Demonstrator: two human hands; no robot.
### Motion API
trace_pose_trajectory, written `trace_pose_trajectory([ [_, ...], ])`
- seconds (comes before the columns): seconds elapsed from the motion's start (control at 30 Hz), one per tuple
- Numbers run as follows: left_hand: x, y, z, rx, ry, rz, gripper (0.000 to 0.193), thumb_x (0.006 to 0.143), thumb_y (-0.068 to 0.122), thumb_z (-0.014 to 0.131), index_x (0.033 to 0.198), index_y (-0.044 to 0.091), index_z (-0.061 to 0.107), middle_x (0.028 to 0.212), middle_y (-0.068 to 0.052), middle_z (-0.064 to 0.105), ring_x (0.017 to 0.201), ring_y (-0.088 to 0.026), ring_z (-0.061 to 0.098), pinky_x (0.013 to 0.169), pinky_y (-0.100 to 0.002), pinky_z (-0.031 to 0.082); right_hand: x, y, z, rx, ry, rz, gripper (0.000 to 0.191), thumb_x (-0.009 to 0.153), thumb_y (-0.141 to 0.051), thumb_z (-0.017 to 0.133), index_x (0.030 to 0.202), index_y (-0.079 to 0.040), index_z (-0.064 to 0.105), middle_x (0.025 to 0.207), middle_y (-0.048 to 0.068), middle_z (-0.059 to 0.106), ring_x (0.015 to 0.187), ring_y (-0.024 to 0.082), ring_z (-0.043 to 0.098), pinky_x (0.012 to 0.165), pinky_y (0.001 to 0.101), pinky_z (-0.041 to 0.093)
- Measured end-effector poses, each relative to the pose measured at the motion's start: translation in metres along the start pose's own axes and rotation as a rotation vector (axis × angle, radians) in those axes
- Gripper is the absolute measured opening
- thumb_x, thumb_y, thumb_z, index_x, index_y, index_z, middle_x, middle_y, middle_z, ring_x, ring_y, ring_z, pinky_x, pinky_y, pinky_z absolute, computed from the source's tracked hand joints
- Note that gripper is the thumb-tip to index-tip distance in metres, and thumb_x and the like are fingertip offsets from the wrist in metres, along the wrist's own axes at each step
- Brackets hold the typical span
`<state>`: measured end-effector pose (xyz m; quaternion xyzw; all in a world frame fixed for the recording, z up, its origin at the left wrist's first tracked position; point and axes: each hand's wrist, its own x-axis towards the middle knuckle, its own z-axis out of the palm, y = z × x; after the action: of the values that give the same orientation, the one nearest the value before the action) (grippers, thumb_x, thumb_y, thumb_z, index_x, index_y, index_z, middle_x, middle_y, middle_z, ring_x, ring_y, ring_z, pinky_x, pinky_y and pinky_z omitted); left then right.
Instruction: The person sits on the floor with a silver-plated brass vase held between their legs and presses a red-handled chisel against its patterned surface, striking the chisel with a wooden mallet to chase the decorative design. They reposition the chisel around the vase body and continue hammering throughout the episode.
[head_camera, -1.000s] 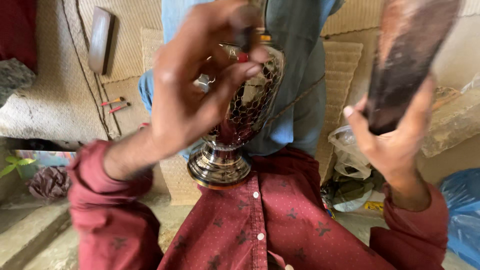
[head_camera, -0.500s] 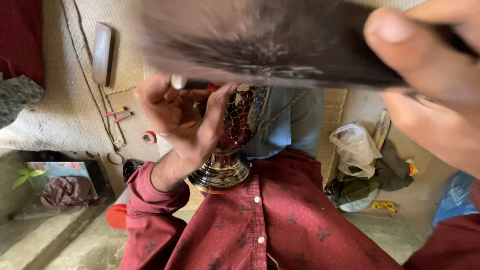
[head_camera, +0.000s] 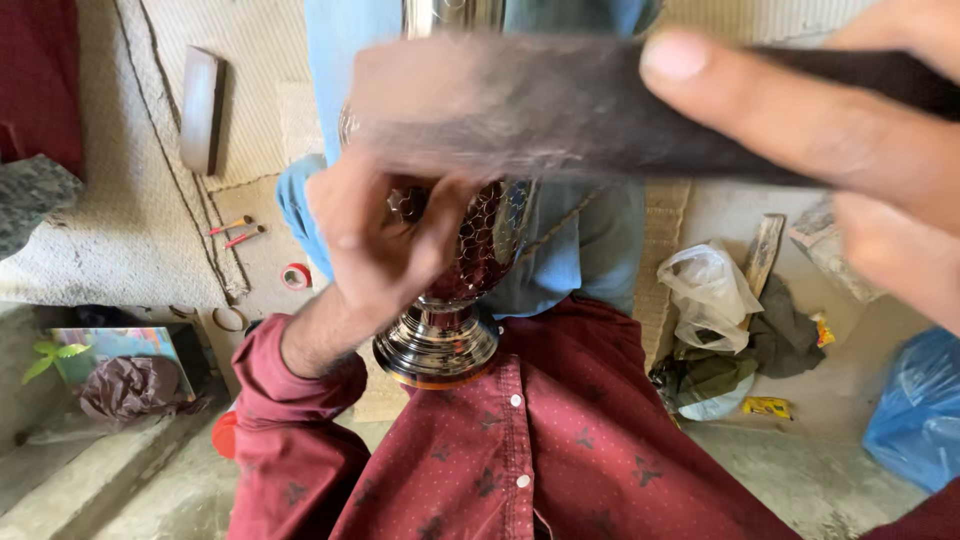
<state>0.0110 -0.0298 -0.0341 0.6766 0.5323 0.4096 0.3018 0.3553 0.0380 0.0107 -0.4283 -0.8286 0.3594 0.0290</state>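
Since half a second ago, the dark brush (head_camera: 600, 110) has dropped a little lower, and it now hides the top of the shiny metal vase (head_camera: 445, 330). It is very close to the camera, so it looks big and fuzzy. Its right end is cut off by the edge of the picture.

The right hand (head_camera: 850, 150) grips the brush, with the thumb pressed along the front of it. Much of that hand runs off the top and right side, so the other fingers are hard to see.

The left hand (head_camera: 375, 245) is closed around the middle of the vase, with the fingers curled on its patterned side. This hand is a bit blurry. It covers part of the vase, so the pattern shows only in a small patch beside the fingers.

The vase stands upright on the person's lap, on the red shirt (head_camera: 520, 450). Its round silver foot is plain to see. Its neck pokes up above the brush and is cut off at the top. Behind it is blue cloth (head_camera: 590, 240).

On the floor to the right lie a white plastic bag (head_camera: 710, 290), a dark green rag (head_camera: 785, 335) and a blue bag (head_camera: 915, 410) cut off at the edge. To the left are a roll of red tape (head_camera: 295, 276) and a wooden block (head_camera: 200, 110) leaning on the wall.
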Motion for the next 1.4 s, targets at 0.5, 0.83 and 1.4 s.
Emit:
trace_pose_trajectory([
  [0.5,0.068,0.027,-0.015,0.035,-0.5,0.269,0.05,0.09,-0.008,0.076,0.136,0.008,0.063,0.111,-0.005,0.077,0.093,-0.023,0.076,0.076,-0.034,0.059,-0.053,0.012,0.066,0.06,0.478,0.03,0.066,0.086,-0.001,0.078,0.145,0.01,0.05,0.106,0.021,0.068,0.088,0.026,0.069,0.078,0.0378,0.056],
  [0.83,0.091,0.018,-0.009,0.034,-0.771,0.337,0.066,0.084,0.001,0.077,0.146,0.014,0.06,0.12,-0.009,0.075,0.1,-0.03,0.074,0.079,-0.043,0.06,-0.068,-0.008,0.154,0.55,0.556,0.312,0.068,0.093,0.011,0.073,0.15,0.005,0.037,0.095,0.011,0.066,0.082,0.016,0.067,0.08,0.0299,0.058],
  [1.4,0.087,0.019,-0.008,0.04,-0.714,0.294,0.05,0.096,0.01,0.08,0.142,0.016,0.063,0.124,-0.004,0.075,0.103,-0.027,0.074,0.076,-0.043,0.056,-0.077,0.004,0.151,0.379,0.623,0.206,0.083,0.101,0.008,0.075,0.164,-0.002,0.023,0.101,0.011,0.069,0.085,0.018,0.069,0.086,0.0305,0.058],
])
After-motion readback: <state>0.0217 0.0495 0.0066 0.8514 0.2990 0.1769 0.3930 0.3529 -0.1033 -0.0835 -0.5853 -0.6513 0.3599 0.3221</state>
